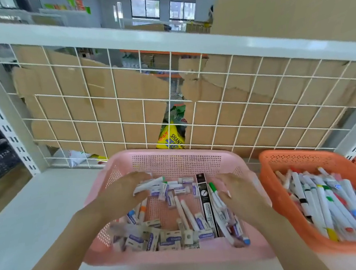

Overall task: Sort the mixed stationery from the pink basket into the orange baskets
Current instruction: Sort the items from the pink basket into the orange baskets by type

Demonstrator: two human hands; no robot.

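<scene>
Pink basket [175,152], left hand [122,195] grips marker [149,183], "SHANY" bag [171,138]

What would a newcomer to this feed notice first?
The pink perforated plastic basket at centre, strewn with small boxed erasers and white marker pens. Both hands are in it: the left hand grips a white marker pen, the right hand is among pens beside a long black box. To its right sits an orange perforated plastic basket packed with sorted pens.
</scene>
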